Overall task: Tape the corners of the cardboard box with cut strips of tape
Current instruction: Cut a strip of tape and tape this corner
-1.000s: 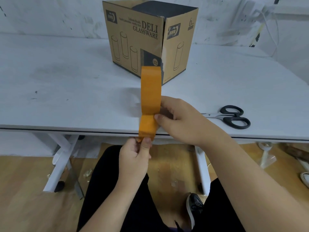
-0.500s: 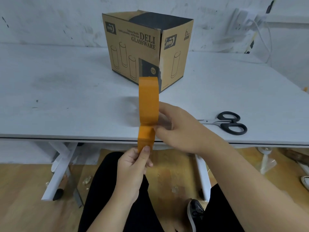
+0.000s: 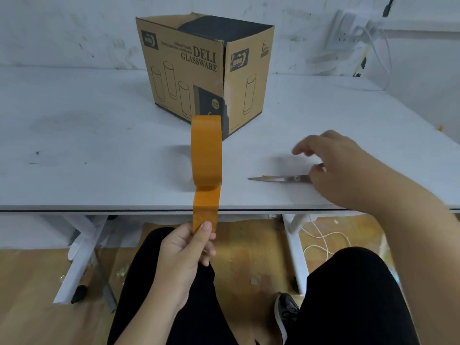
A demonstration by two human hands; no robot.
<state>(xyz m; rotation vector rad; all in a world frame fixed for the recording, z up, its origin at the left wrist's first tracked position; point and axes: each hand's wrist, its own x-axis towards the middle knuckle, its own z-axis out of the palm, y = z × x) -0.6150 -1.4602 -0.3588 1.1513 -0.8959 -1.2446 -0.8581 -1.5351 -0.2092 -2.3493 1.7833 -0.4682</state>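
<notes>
Two hands apart: left hand (image 3: 184,255) pinches the tape strip (image 3: 206,210); right hand (image 3: 333,165), fingers loose, reaches the scissors (image 3: 278,178). Unsupported tape roll (image 3: 206,150) may swing, tangling the strip.

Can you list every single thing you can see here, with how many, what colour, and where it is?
cardboard box: one, brown with dark print, open top, far middle of the table
tape roll: one, orange, on edge near the table's front edge
tape strip: one, orange, pulled from the roll down past the table edge
scissors: one, silver blades showing, handles hidden under the right hand, on the table right of the roll
table: one, white, across the middle
cord: one, white, on the wooden floor under the table
shoe: one, black, on the floor
left hand: pinches the strip's end
right hand: over the scissors' handles, grip unclear
</notes>
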